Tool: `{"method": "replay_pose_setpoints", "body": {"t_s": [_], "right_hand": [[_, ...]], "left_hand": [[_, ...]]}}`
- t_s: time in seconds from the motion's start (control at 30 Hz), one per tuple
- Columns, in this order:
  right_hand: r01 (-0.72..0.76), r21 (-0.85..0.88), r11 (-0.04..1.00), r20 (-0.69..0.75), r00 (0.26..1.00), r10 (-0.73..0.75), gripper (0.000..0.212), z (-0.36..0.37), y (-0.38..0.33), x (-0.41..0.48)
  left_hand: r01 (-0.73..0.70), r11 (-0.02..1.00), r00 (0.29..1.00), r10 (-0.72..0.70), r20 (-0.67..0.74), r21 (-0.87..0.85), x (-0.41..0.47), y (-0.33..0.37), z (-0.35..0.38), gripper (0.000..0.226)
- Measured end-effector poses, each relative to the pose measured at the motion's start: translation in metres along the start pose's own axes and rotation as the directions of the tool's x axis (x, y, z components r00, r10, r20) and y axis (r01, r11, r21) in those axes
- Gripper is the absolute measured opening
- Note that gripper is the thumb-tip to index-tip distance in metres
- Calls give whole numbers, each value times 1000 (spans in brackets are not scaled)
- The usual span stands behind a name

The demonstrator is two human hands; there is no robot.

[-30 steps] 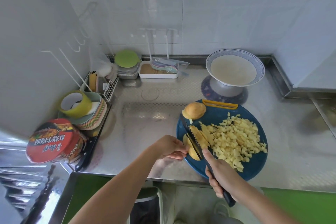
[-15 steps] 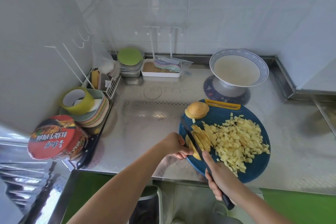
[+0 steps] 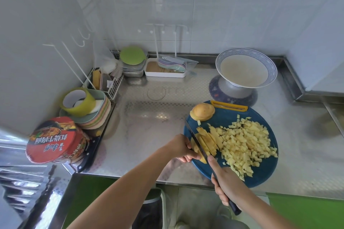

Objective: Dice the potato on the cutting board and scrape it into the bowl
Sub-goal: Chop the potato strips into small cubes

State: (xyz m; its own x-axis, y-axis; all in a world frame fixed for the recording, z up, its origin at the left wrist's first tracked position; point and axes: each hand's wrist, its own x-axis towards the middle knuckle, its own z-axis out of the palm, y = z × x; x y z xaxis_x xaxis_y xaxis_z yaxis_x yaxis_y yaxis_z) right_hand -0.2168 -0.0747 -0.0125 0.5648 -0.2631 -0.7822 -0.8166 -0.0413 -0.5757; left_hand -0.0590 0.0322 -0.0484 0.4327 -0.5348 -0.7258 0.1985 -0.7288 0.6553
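Right hand [image 3: 226, 182] grips the knife [image 3: 195, 138] handle, index finger extended along the blade. Left hand [image 3: 181, 148], fingers curled, holds the sliced potato [image 3: 207, 140] on the blue cutting board [image 3: 264, 174]. Bowl [image 3: 243, 69] stands behind the board.

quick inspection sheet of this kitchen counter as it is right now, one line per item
surface: steel counter, with a blue cutting board at its front edge.
job's things: diced potato heaped on the board's right; potato slices under the knife; potato end at the board's far left; bowl behind the board, no potato in it.
clutter: noodle cup, tape roll on stacked plates, wire basket and white tray, to the left and back.
hands: left hand holds the potato slices; right hand grips the knife.
cables: nothing seen.
surroundings: white tiled walls, wall hooks.
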Motion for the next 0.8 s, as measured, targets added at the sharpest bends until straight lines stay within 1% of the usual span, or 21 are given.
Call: {"method": "replay_pose_setpoints", "body": {"t_s": [0.13,0.27,0.43,0.63,0.8], "right_hand": [[11,-26,1000,-13,1000,-11,68,0,0,-1],[-13,-21,1000,-16,1000,12,68,1,-1,0],[-4,-11,1000,-63,998,4,66,3,0,2],[-55,57,997,-83,995,59,65,9,0,3],[-20,47,999,-110,994,25,64,16,-3,4]], "left_hand": [[-13,1000,1000,13,-10,18,-2,2,0,35],[-15,999,1000,16,-11,31,-2,1,0,36],[-21,998,999,23,-31,52,-1,3,0,33],[-17,999,1000,18,-24,38,1,1,-1,36],[-3,999,1000,3,-8,34,3,-1,-1,46]]}}
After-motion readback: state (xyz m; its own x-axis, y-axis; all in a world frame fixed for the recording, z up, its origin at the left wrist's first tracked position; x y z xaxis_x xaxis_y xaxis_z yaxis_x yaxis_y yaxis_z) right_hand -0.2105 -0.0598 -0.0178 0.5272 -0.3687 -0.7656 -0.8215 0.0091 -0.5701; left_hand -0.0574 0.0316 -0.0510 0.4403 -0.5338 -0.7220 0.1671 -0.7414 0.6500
